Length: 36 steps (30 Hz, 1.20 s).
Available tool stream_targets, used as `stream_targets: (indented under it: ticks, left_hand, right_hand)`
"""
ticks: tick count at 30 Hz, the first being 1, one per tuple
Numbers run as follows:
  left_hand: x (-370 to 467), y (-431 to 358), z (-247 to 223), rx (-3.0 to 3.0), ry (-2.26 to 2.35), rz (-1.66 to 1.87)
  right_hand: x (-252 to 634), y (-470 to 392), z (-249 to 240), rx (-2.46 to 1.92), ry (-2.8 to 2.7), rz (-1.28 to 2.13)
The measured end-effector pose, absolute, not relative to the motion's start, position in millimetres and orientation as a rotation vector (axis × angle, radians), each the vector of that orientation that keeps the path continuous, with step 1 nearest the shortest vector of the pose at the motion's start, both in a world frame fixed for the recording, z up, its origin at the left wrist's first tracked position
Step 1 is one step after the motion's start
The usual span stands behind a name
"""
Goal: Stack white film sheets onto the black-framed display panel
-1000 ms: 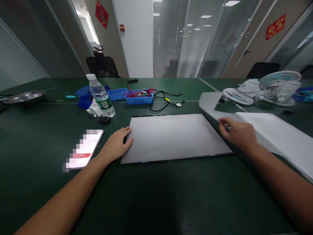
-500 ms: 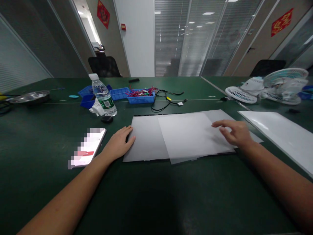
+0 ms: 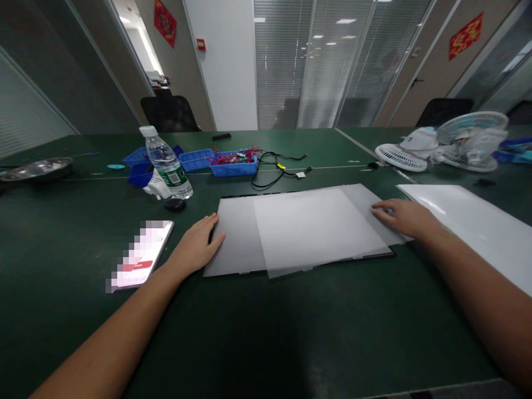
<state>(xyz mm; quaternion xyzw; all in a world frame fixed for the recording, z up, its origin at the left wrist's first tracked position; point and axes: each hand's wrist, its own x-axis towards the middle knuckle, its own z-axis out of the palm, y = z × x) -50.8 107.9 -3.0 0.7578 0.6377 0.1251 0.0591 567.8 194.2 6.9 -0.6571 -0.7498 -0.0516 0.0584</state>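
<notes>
A flat grey-white panel (image 3: 236,238) with dark edges lies on the green table. Over its middle and right part rests a translucent white sheet (image 3: 307,227), set slightly askew, its lower corner past the panel's front edge. My left hand (image 3: 197,244) lies at the panel's left edge, thumb spread from the fingers. At the right, my right hand (image 3: 401,216) is at the right end of the sheets, fingers bent and its fingertips near the surface; whether it pinches an edge is hidden.
Left of my left hand lies a phone (image 3: 143,255). Behind stand a water bottle (image 3: 166,163), a black mouse (image 3: 175,204), blue trays (image 3: 234,169) with red wires, and black cables (image 3: 270,177). A white panel (image 3: 469,221) and fan parts (image 3: 453,144) are at the right.
The translucent sheet has shifted left over the panel. My right hand has lowered to the right end, its fingers closer together. My left hand stays at the left edge. The view has shifted slightly.
</notes>
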Motion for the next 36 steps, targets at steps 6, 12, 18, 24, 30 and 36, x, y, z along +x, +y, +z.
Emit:
stream_targets:
  ticks: [6, 12, 18, 24, 30, 36]
  left_hand:
    - [-51.5, 107.1, -6.5, 2.308, 1.894, 0.387]
    - [-52.8, 107.0, -6.4, 2.297, 1.875, 0.402]
    - [-51.0, 105.7, -1.6, 2.271, 1.900, 0.402]
    - [-51.9, 107.1, -2.9, 2.254, 1.904, 0.435]
    - [-51.8, 108.2, -2.3, 2.263, 1.906, 0.421]
    - [-52.3, 107.4, -3.4, 2.271, 1.902, 0.424]
  right_hand:
    - [507.5, 177.3, 10.1, -1.817, -2.410, -0.284]
    - [459.4, 160.9, 16.0, -1.661, -2.529, -0.449]
    - [444.6, 155.9, 15.6, -1.646, -2.539, -0.380]
    - [453.6, 160.0, 10.6, -1.558, -2.528, -0.250]
    - [516.8, 185.7, 12.2, -1.897, -2.170, -0.276]
    - [620.9, 187.5, 8.4, -2.502, -1.507, -0.311]
